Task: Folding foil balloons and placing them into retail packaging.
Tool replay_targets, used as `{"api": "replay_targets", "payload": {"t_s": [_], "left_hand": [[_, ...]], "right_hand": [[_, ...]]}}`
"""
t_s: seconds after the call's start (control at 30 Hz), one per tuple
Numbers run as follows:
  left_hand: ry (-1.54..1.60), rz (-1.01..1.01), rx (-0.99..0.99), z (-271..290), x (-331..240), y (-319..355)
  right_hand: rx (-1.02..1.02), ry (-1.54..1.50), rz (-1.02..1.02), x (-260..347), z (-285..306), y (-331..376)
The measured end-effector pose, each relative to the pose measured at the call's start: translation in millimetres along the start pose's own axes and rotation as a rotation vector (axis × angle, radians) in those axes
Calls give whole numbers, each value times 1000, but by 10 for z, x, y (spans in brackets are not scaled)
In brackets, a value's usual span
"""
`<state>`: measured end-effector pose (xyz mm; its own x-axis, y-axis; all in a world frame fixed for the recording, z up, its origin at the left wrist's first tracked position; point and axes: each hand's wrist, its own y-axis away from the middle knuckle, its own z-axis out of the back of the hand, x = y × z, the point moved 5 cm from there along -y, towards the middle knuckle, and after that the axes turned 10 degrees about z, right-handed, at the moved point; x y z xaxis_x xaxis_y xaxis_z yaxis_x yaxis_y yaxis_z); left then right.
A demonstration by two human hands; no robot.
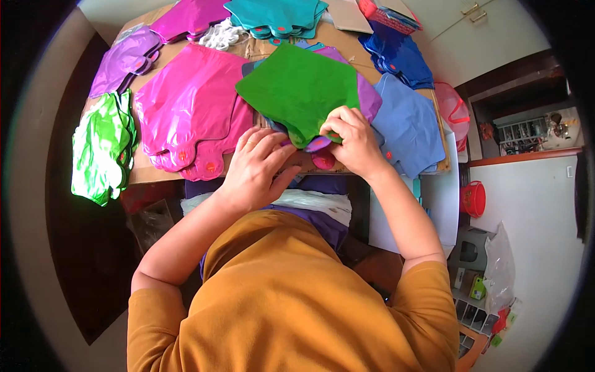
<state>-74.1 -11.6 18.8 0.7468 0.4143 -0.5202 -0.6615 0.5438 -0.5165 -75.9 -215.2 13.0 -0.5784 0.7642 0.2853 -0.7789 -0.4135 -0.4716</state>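
1. Green foil sheet (297, 90): glossy, flat, scalloped lower edge; lies on top of a mixed-colour stack at table centre, near front edge.
2. R hand (353, 139): grip pinching green sheet's lower edge, fingers curled.
3. L hand (257, 167): fingers loosely spread, tips touching stack's lower edge just beside R hand.
4. Pink stack (186, 105) left of green; red dots at tabs.
5. Blue stack (409, 124) right; purple stack (124, 59) far left; teal stack (279, 15) at back.
6. Green-white pile (102, 149) hangs over left edge.
7. Table (145, 170): brown cardboard-like top.
8. Red bucket (474, 198) on floor, right.
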Motion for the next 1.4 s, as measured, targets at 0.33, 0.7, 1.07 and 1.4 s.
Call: {"api": "replay_targets", "payload": {"t_s": [0.33,0.7,1.07,1.4], "left_hand": [[1437,841,517,-290,34,507],[2152,1125,539,-819,-170,777],[2146,1205,587,-1027,-184,767],[2306,1142,617,-1131,-259,675]], "right_hand": [[-71,-670,-495,69,467,-184],[228,-285,-6,743,190,361],[-301,-548,-298,577,262,749],[-106,-801,-912,341,-86,1152]]}}
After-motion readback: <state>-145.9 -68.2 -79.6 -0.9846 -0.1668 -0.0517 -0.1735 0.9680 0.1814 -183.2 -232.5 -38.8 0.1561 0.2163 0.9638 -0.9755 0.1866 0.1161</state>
